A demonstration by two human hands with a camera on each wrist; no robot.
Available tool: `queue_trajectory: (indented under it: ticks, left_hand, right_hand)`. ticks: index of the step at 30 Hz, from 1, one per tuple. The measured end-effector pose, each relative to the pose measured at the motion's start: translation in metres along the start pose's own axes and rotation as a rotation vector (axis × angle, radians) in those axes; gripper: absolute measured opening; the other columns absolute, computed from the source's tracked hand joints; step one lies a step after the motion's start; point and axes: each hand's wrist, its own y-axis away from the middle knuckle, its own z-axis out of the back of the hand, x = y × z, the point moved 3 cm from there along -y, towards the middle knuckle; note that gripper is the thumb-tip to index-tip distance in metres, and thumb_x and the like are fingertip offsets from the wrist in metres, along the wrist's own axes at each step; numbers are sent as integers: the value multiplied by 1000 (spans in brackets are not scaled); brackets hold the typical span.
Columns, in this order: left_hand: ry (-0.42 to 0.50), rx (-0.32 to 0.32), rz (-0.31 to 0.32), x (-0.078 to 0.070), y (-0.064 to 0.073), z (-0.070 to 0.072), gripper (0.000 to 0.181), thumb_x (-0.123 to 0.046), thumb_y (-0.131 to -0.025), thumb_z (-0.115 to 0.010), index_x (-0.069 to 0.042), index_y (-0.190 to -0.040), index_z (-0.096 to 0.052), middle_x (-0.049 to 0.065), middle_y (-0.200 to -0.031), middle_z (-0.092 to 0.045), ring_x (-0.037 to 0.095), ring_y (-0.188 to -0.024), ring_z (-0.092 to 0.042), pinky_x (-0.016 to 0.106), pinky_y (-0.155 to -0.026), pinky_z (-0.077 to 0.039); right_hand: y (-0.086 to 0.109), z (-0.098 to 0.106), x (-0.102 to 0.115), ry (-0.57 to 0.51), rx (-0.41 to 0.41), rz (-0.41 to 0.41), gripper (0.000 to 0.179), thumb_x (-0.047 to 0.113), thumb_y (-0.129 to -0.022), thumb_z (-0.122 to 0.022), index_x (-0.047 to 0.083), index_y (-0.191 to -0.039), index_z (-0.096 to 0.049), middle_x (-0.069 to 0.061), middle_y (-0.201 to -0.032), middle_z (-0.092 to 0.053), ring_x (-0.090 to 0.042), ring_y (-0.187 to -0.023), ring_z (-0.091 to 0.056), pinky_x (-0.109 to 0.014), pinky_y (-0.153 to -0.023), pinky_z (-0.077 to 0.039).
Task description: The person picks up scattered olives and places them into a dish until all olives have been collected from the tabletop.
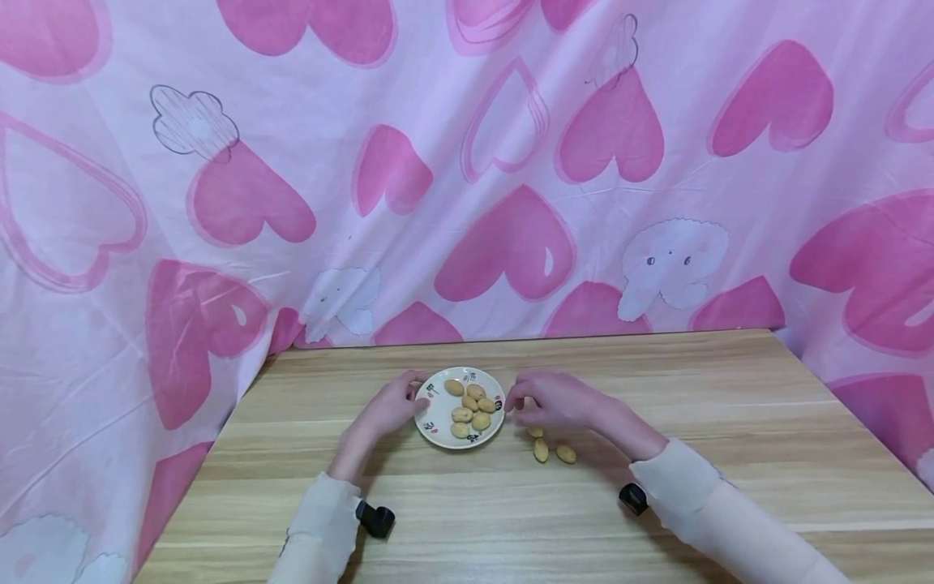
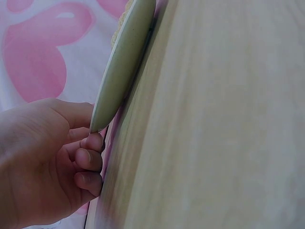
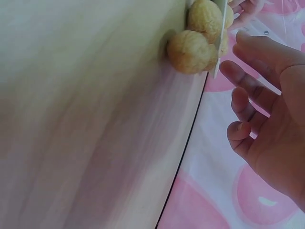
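A white plate (image 1: 443,410) with small printed figures lies on the wooden table, bearing several tan, wrinkled walnuts (image 1: 481,421). My left hand (image 1: 388,405) pinches its left rim, the thumb on top and the other fingers under the edge, as the left wrist view shows. Just off the opposite rim is my right hand (image 1: 558,399), its fingers spread in a loose curve with nothing between them. Below that hand, a few loose walnuts (image 1: 541,450) lie on the table, one partly hidden by it in the head view.
The wooden table (image 1: 467,503) runs back to a pink and white heart-patterned cloth (image 1: 511,243), which hangs behind it and along both sides. A black wrist device (image 1: 376,519) sits by the left sleeve, another (image 1: 633,499) by the right.
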Motion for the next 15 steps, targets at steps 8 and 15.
queue_trajectory:
  ticks: [8,15]
  left_hand:
    - [8,-1,13,0,0,0,48,-13,-91,-68,-7,-137,-56,5,-81,-56,16,-71,-49,30,-62,-42]
    - [4,-3,0,2,-1,0,48,-12,-91,-67,-5,-137,-55,4,-81,-56,16,-70,-49,28,-62,-41]
  right_hand:
    - [11,-3,-8,-60,63,-40,18,24,-92,-67,23,-110,-73,11,-102,-64,-9,-89,-60,-31,-83,-50]
    - [17,-2,-11,-60,86,-31,17,25,-91,-68,23,-108,-73,10,-101,-64,-10,-87,-60,-31,-85,-51]
